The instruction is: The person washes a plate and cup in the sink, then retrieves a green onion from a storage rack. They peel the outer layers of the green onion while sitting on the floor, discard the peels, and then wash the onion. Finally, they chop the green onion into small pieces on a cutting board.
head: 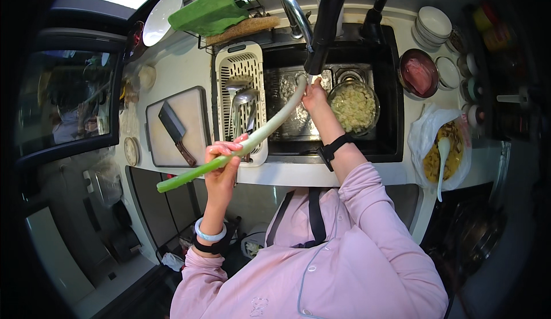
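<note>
A long green onion stalk (pixel 271 131) slants across the sink, its cut green end toward me and its white root end under the faucet. My left hand (pixel 224 157) grips it near the green part, above the counter edge. Beside the white end, under the running water, is my right hand (pixel 315 96); its fingers are partly hidden and whether they close on the stalk is unclear. A chrome faucet (pixel 297 13) arches over the black sink (pixel 389 103). To the right of my right hand, a clear bowl of chopped pale vegetable (pixel 354 107) stands in the sink.
A white draining basket (pixel 224 67) with ladles spans the sink's left side. Left of it, a cleaver (pixel 174 125) lies on a cutting board (pixel 161 153). On the right are a bowl with raw meat (pixel 417 75), stacked dishes (pixel 432 24) and a plastic-lined bowl with a spoon (pixel 443 151).
</note>
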The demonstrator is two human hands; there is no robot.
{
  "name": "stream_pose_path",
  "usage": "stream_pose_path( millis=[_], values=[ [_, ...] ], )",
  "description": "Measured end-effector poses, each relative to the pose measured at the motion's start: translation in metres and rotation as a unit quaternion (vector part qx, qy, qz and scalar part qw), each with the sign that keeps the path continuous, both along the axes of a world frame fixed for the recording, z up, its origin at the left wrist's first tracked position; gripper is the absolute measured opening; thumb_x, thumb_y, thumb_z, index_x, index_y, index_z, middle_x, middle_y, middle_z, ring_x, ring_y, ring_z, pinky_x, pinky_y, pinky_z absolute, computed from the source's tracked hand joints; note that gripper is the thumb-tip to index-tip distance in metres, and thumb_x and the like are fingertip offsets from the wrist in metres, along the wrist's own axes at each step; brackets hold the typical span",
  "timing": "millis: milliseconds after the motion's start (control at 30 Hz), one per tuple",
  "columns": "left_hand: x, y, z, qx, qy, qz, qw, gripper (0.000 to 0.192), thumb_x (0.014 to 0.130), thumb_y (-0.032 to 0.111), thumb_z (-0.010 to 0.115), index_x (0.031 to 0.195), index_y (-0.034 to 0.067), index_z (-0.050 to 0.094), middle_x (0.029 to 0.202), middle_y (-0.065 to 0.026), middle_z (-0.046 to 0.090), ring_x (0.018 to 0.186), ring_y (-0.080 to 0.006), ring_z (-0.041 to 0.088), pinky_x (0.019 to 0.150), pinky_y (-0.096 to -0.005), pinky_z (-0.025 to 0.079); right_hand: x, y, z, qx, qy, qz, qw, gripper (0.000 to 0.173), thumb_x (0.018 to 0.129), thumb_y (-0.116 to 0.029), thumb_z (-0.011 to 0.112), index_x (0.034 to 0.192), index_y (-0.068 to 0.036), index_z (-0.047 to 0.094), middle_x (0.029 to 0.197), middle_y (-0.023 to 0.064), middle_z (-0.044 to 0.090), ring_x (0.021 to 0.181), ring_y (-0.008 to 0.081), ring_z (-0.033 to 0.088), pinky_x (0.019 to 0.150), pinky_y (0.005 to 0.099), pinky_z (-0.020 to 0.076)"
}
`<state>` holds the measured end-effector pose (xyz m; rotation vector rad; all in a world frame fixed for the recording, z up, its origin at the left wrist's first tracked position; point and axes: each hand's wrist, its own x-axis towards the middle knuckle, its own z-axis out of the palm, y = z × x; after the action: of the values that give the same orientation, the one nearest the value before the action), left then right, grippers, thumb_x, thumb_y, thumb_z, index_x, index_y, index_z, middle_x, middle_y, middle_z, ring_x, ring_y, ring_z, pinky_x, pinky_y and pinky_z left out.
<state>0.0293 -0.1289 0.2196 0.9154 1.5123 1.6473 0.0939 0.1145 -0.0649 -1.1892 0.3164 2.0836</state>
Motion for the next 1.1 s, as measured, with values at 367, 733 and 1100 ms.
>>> stream_pose_path(
  millis=[367,733,1100],
  values=[
    [0.017,0.004,-0.041,0.005,-0.031,0.033,0.999,0.022,0.088,-0.007,0.056,0.102,0.007,0.046,0.108,-0.0114,0.054,0.121,-0.0386,0.051,0.107,-0.0487,0.037,-0.016,-0.043,0.052,0.094,-0.086,0.165,0.978,0.026,0.097,-0.022,0.054,0.101,0.003,0.048,0.088,0.0108,0.055,0.061,0.0179,0.054,0.052,0.0320,0.0530],
    [-0.025,-0.032,0.027,-0.031,-0.150,0.212,0.965,0.016,0.096,0.005,0.052,0.109,0.009,0.044,0.110,-0.0101,0.055,0.119,-0.0392,0.053,0.089,-0.0422,0.057,0.019,0.010,-0.038,0.013,0.080,0.012,0.997,0.015,0.099,-0.024,0.048,0.100,-0.010,0.053,0.070,0.0031,0.048,0.060,0.0152,0.045,0.054,0.0291,0.0405],
    [0.011,0.037,-0.041,0.032,-0.087,0.129,0.987,0.019,0.092,0.005,0.060,0.103,0.007,0.045,0.109,-0.0100,0.057,0.118,-0.0285,0.056,0.098,-0.0377,0.046,0.007,-0.015,0.022,0.016,0.045,0.136,0.990,0.035,0.099,-0.040,0.047,0.092,-0.006,0.043,0.069,0.0043,0.049,0.058,0.0144,0.048,0.053,0.0255,0.0451]
  ],
)
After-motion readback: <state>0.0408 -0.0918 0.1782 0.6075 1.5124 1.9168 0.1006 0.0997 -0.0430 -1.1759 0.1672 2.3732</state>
